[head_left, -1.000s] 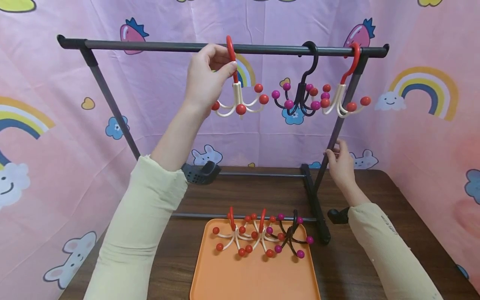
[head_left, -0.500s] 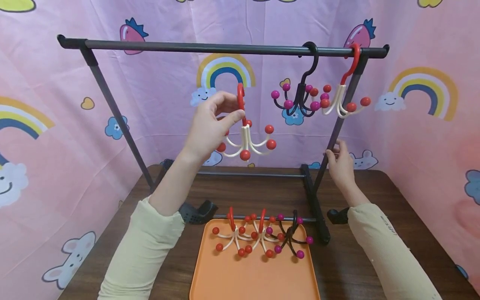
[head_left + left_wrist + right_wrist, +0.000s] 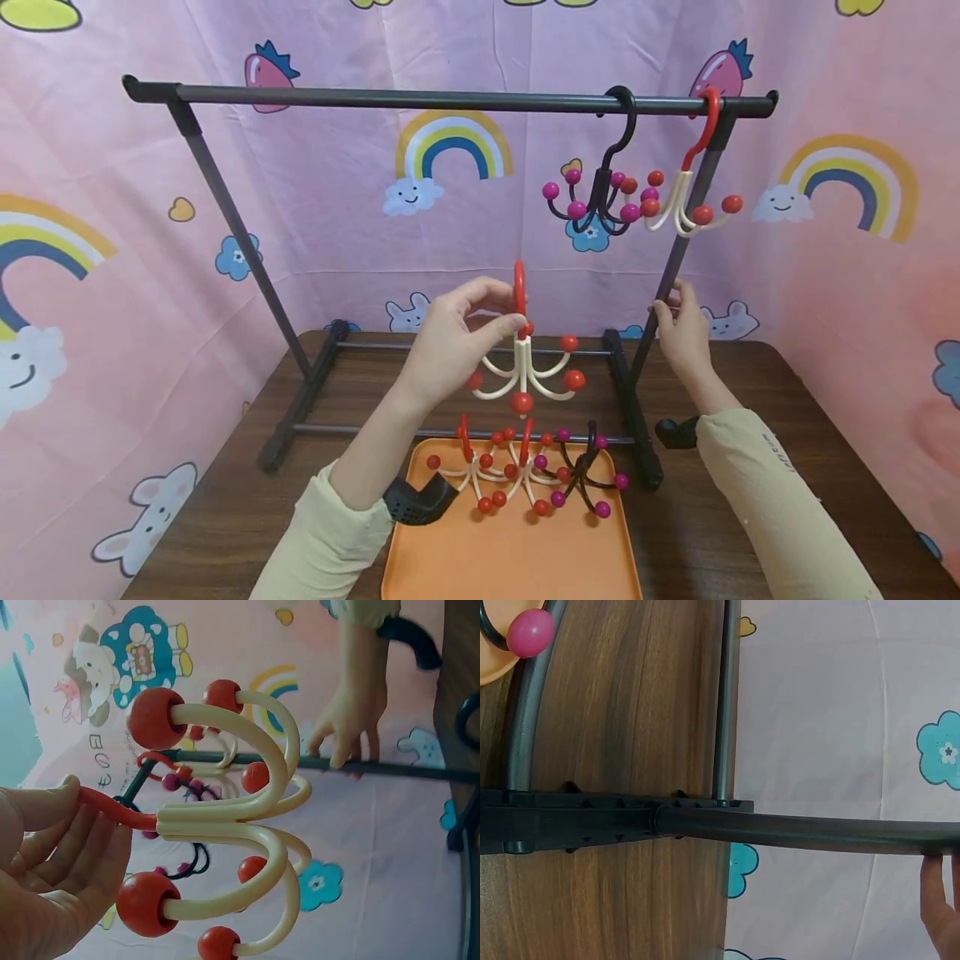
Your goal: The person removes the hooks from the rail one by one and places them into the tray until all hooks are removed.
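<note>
My left hand pinches the red hook of a cream octopus-style hanger with red balls on its curved arms. It hangs upright in front of the rack, above the tray's far edge. In the left wrist view, thumb and fingers meet on the hook of this hanger. My right hand holds the right post of a dark clothes rack, thumb in front and fingers partly hidden behind. On the rack's top bar hang a black hanger with magenta balls and a red-hooked cream hanger.
An orange tray lies on the brown wooden table. Two red-and-cream hangers and one black hanger stand crowded at its far end. The rack's feet and low crossbars sit just behind. Patterned cloth surrounds the table.
My left hand has carried the red-and-cream hanger down and to the right, from beside the top bar to above the tray. My right hand stays on the post.
</note>
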A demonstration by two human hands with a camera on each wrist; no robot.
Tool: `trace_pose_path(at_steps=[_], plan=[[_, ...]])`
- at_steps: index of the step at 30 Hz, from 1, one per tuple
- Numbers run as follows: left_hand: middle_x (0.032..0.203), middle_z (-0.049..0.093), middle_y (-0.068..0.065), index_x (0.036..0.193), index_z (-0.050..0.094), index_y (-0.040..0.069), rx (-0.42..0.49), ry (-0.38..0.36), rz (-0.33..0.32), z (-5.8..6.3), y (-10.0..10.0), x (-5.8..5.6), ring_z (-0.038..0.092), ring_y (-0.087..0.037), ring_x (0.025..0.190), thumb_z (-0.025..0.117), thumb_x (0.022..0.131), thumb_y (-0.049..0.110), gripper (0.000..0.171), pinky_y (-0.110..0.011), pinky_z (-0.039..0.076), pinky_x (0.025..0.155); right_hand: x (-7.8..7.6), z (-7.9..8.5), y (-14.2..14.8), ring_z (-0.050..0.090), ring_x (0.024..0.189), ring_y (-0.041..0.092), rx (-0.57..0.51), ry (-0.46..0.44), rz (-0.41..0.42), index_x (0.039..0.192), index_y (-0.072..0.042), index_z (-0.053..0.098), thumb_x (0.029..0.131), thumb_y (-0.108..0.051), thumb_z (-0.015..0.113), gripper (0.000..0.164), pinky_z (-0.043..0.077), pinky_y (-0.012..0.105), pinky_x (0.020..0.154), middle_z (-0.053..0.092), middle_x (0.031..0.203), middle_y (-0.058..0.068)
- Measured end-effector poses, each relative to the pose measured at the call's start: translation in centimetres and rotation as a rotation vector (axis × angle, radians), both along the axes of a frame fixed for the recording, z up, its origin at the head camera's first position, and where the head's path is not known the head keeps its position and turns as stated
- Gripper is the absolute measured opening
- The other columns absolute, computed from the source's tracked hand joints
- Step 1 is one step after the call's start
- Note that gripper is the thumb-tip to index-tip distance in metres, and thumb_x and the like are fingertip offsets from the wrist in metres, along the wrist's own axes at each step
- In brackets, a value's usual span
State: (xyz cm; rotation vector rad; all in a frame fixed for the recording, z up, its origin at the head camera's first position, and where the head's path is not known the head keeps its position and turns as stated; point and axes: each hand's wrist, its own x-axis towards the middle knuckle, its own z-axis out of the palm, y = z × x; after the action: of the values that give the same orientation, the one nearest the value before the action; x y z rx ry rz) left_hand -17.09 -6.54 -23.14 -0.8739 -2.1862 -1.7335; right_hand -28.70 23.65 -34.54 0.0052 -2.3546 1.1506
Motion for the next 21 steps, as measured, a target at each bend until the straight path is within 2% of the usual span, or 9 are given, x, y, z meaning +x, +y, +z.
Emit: trace_pose_path(at_steps=[5, 10, 16, 20, 21], plan=[[0.089, 0.061, -0.001, 0.095, 0.059, 0.014, 0.019, -0.043, -0.023, -3.3, 1.0, 0.1, 0.059, -0.012, 0.082, 0.062, 0.077, 0.02, 0.019, -0.027, 0.046, 0.076, 0.0, -0.1, 0.0, 0.054, 0.095, 0.031, 0.002, 0.011, 0.001, 0.121, -0.012, 0.034, 0.091, -0.02, 0.038, 0.032, 0.044, 0.043, 0.07, 0.056, 0.103, 0.017], [0.088, 0.062, -0.007, 0.095, 0.058, 0.015, 0.016, -0.093, -0.087, -5.3, 2.1, 1.1, 0.06, -0.014, 0.08, 0.061, 0.078, 0.022, 0.019, -0.028, 0.047, 0.074, -0.2, 0.0, 0.0, 0.054, 0.093, 0.03, -0.007, 0.013, -0.009, 0.121, -0.012, 0.034, 0.09, -0.02, 0.039, 0.032, 0.044, 0.043, 0.07, 0.057, 0.103, 0.017], [0.085, 0.063, -0.002, 0.094, 0.059, 0.012, -0.014, -0.117, -0.165, -7.7, 3.0, 1.9, 0.059, -0.01, 0.077, 0.061, 0.077, 0.021, 0.019, -0.029, 0.049, 0.065, -0.1, -0.1, 0.0, 0.055, 0.093, 0.029, 0.001, 0.018, -0.017, 0.12, -0.011, 0.035, 0.09, -0.02, 0.04, 0.032, 0.043, 0.041, 0.069, 0.057, 0.101, 0.016], [0.084, 0.062, 0.001, 0.093, 0.059, 0.011, -0.037, -0.11, -0.234, -9.5, 3.4, 2.4, 0.058, -0.008, 0.079, 0.061, 0.078, 0.018, 0.017, -0.026, 0.048, 0.068, -0.1, -0.1, 0.0, 0.054, 0.094, 0.029, -0.004, 0.012, -0.012, 0.122, -0.012, 0.034, 0.09, -0.021, 0.039, 0.033, 0.044, 0.041, 0.069, 0.056, 0.103, 0.016], [0.085, 0.061, 0.001, 0.093, 0.058, 0.01, -0.047, -0.114, -0.252, -9.7, 3.5, 2.6, 0.058, -0.008, 0.08, 0.061, 0.078, 0.017, 0.017, -0.026, 0.048, 0.07, -0.1, -0.1, 0.0, 0.054, 0.094, 0.028, -0.008, 0.012, -0.01, 0.122, -0.012, 0.034, 0.09, -0.021, 0.039, 0.033, 0.044, 0.041, 0.069, 0.056, 0.103, 0.016]])
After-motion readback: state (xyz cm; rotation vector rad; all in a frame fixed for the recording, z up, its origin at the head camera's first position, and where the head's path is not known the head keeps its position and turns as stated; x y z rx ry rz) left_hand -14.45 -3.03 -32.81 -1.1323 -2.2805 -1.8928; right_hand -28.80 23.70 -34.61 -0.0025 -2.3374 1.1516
